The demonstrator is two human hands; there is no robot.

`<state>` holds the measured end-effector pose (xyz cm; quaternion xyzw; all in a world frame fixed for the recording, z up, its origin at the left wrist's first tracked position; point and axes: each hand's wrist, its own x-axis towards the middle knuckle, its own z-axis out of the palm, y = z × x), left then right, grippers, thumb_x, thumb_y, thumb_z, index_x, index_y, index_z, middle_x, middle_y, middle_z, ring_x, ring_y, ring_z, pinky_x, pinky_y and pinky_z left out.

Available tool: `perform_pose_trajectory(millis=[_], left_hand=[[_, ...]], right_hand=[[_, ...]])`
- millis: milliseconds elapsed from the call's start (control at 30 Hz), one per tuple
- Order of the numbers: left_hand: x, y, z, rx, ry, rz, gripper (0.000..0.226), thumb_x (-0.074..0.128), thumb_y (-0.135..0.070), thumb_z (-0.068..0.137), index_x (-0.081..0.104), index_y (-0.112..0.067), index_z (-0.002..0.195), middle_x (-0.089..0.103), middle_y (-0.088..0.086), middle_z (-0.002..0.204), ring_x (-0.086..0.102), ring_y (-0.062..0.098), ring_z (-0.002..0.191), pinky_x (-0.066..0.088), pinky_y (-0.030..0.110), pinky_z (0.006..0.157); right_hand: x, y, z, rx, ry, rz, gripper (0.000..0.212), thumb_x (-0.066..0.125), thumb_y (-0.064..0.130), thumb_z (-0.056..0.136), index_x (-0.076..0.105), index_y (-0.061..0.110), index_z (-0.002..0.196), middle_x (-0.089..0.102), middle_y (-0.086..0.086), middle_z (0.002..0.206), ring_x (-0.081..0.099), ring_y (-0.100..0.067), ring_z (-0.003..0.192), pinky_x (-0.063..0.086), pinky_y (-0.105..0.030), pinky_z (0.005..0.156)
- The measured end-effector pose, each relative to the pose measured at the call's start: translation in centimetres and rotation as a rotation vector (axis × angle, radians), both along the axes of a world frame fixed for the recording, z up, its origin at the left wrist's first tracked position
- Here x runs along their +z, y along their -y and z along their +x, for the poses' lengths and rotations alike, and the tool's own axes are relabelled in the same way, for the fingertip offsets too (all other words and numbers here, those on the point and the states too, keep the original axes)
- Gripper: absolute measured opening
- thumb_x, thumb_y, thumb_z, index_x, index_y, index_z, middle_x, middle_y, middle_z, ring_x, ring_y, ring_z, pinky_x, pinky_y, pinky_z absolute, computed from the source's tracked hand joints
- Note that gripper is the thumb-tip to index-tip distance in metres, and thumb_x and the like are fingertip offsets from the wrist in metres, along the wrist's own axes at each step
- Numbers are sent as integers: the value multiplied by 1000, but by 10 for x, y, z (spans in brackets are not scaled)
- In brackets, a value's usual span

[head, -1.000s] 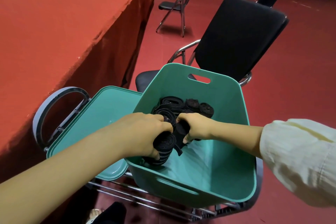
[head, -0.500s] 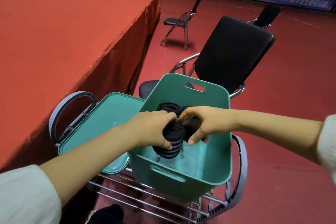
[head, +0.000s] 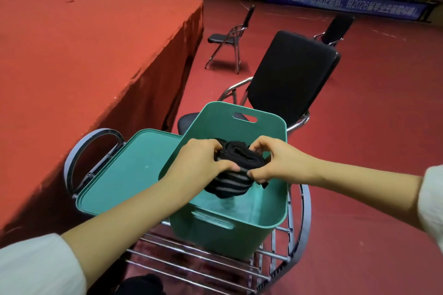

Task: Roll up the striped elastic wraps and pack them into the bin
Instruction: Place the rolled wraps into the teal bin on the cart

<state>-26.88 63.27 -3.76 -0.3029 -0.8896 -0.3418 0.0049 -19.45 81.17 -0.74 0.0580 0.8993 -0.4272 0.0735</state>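
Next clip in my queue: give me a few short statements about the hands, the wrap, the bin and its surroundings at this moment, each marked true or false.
1. The left hand and the right hand both grip a rolled striped wrap over the teal bin. True.
2. The lid is closed on the bin. False: it lies beside the bin, on the bin's left.
3. A black chair stands behind the bin. True.
4. The bin sits directly on the red floor. False: it rests on a metal wire rack.
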Motion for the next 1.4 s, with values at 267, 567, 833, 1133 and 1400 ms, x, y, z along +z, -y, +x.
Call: perform_pose_trajectory(millis=[267, 567, 833, 1133, 1400], left_hand=[[-7, 2, 3, -162, 152, 21, 72, 85, -24, 66, 51, -23, 130, 65, -7, 110, 59, 9, 104, 41, 16, 83], [-12, -1, -1, 45, 4, 28, 47, 85, -33, 67, 58, -19, 103, 63, -5, 97, 59, 15, 91, 46, 30, 80], [-11, -12, 6, -170, 156, 42, 67, 88, -37, 60, 54, -20, 116, 61, -12, 101, 58, 6, 95, 47, 24, 84], [-17, -10, -4, -272, 182, -74, 85, 87, -43, 53, 40, -34, 124, 43, -4, 112, 53, 16, 103, 48, 37, 94], [-19, -6, -13, -348, 272, 0, 73, 89, -35, 59, 47, -34, 119, 48, -5, 109, 53, 6, 97, 47, 25, 89]], right_hand=[[2, -3, 2, -48, 37, -29, 37, 73, 2, 77, 47, 6, 103, 64, -10, 97, 65, -14, 55, 55, -26, 56], [4, -2, -2, -92, 73, -153, 38, 71, -3, 79, 42, 9, 101, 59, -15, 90, 64, -29, 68, 60, -41, 67], [10, -6, -2, -22, -8, -62, 49, 74, 2, 78, 39, 14, 109, 45, -13, 109, 67, -27, 68, 60, -42, 72], [7, -9, 0, 260, 70, 180, 105, 79, 8, 75, 10, 38, 147, 48, 15, 113, 57, 16, 82, 43, -3, 73], [11, -10, -13, 294, 6, 353, 81, 88, 31, 62, 41, 39, 127, 43, 6, 117, 51, -7, 111, 48, -28, 96]])
